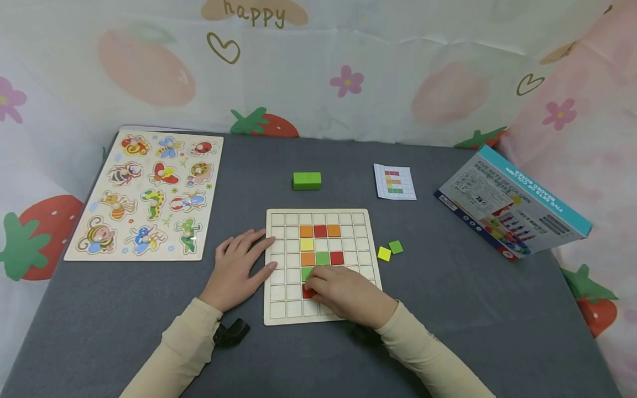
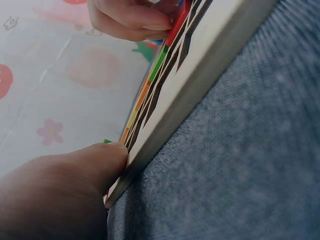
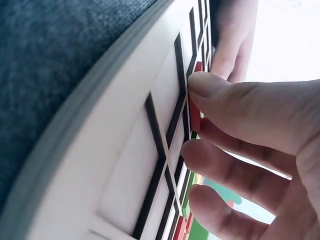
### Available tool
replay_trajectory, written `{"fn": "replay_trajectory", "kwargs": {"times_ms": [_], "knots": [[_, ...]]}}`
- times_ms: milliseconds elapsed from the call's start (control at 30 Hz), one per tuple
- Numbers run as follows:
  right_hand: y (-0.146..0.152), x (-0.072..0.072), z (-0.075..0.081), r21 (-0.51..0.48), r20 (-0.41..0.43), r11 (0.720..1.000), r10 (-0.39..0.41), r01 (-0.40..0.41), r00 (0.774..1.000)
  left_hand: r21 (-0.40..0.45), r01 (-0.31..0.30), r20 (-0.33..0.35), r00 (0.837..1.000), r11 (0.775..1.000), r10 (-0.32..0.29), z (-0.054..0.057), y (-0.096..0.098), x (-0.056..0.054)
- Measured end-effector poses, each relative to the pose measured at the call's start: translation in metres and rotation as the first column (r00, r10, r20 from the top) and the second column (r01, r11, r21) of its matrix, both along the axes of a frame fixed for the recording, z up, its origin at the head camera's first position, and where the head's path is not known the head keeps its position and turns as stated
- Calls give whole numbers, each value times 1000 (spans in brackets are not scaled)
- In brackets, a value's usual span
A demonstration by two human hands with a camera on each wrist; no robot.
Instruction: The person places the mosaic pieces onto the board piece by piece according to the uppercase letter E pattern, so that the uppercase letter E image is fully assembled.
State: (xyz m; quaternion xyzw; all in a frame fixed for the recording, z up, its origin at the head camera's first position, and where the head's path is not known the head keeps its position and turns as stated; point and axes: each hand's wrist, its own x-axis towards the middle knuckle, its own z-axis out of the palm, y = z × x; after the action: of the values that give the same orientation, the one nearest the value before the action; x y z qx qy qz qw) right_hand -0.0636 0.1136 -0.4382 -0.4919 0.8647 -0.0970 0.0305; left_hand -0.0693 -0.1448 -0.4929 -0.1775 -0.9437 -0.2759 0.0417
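Note:
A pale wooden grid board (image 1: 277, 307) lies on the table, with orange, red, yellow and green square tiles in some of its cells. With its fingers spread, my left hand (image 1: 238, 272) rests at the board's left edge, thumb and fingertips touching the rim. Over the lower middle of the board, my right hand (image 1: 350, 293) pinches a red square tile (image 1: 308, 291) at a cell just below a green tile (image 1: 306, 274). That red tile (image 3: 194, 114) shows under the thumb in the right wrist view. Several cells behind the right hand are hidden.
Loose yellow (image 1: 384, 254) and green (image 1: 395, 247) tiles lie right of the board. Behind it stand a green block (image 1: 307, 181) and a pattern card (image 1: 395, 182). An insect picture board (image 1: 144, 196) lies at left, a tilted cardboard box (image 1: 507, 204) at right.

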Motion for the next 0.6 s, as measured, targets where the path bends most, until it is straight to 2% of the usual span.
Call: {"fn": "replay_trajectory", "kwargs": {"times_ms": [467, 600], "knots": [[-1, 1, 0, 14, -26, 1000, -4, 4, 1000, -6, -2, 7, 1000, 1000, 2, 3, 1, 0], [5, -2, 6, 3, -22, 1000, -30, 30, 999, -4, 0, 6, 1000, 1000, 0, 3, 1, 0]]}}
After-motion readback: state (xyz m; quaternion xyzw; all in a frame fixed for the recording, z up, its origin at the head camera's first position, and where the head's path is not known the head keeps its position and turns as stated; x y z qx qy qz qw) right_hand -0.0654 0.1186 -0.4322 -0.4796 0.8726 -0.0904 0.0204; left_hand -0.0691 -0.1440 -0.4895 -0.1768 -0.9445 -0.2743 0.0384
